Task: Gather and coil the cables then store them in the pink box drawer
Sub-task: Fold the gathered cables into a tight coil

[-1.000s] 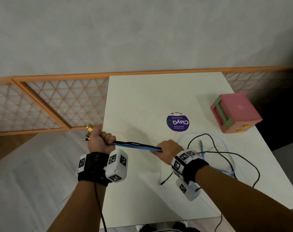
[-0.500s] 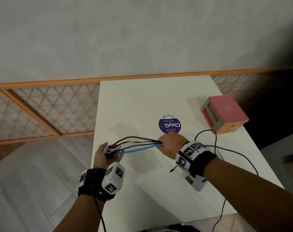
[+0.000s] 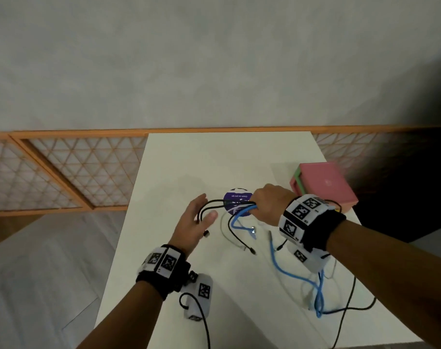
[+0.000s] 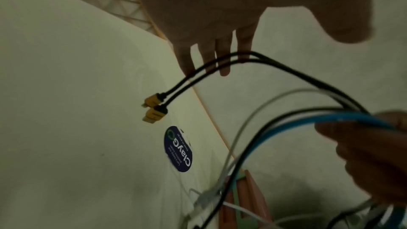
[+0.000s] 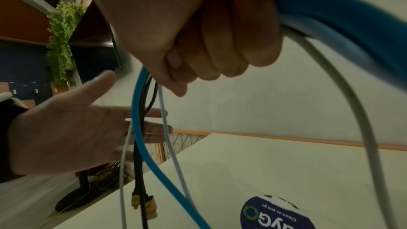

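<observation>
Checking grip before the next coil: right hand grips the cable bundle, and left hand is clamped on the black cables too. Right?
Not quite. The right hand does grip the cable bundle, but the left hand is open, fingers straight; the head view shows it.

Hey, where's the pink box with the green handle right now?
In the head view the pink box with the green handle sits on the white table toward its right edge, just beyond the right hand gripping the cable bundle.

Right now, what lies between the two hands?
In the head view, black cable loops arch from the right hand toward the open left hand, over the white table.
</observation>
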Tool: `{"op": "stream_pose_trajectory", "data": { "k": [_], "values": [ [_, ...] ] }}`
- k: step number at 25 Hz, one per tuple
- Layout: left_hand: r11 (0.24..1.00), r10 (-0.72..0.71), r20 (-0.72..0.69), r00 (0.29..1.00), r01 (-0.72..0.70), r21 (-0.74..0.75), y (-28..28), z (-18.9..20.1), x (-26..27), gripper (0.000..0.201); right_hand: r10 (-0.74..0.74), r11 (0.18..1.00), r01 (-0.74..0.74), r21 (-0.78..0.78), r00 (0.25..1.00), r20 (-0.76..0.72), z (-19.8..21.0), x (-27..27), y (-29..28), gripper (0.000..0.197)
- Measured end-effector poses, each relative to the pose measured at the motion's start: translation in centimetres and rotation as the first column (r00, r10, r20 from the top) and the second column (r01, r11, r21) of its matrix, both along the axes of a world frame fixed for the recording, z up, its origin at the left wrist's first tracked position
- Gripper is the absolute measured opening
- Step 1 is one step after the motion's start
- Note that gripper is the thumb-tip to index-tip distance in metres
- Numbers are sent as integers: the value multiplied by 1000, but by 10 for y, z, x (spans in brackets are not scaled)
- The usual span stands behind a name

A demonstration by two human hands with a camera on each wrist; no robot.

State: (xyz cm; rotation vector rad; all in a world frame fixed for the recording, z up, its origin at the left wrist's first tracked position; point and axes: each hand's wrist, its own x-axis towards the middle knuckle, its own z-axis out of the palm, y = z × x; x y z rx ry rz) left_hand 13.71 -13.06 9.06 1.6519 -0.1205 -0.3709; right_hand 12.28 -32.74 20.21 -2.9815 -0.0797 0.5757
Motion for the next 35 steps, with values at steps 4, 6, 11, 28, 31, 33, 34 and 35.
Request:
{"op": "stream_pose_trajectory", "data": {
  "k": [4,6,11,28,31,33,34,35],
  "values": [
    [995,-94,86,992,91,42,-37,-2,-2,88,14,1000,-14,1,1000,8,11,3,-19,22],
    [999,31,37,999,-29,-35,-53,-6,-4,57,19,999,-19,34,1000,14,18,6,-26,19],
    [994,58,-44,997,-61,-89,-66,1,-6,22,-11,994,6,113,999,50,36,20,-31,37],
    [986,-119,109,987,105,126,-33,28,30,107,2,985,-6,-171,1000,-25,33,34,-5,33],
    [959,-242,254,936,191,210,-45,37,33,51,43,979,-50,-197,998,-37,30,33,9,28],
    [972,-211,242,947,177,155,-48,34,31,20,46,988,-47,-145,999,-11,34,34,9,30],
    [980,-187,186,965,171,100,-48,31,29,18,27,992,-26,-120,1000,7,37,35,7,32],
    [985,-174,116,978,172,29,-47,27,27,19,-2,995,4,-101,1000,21,40,37,4,33]
  ]
}}
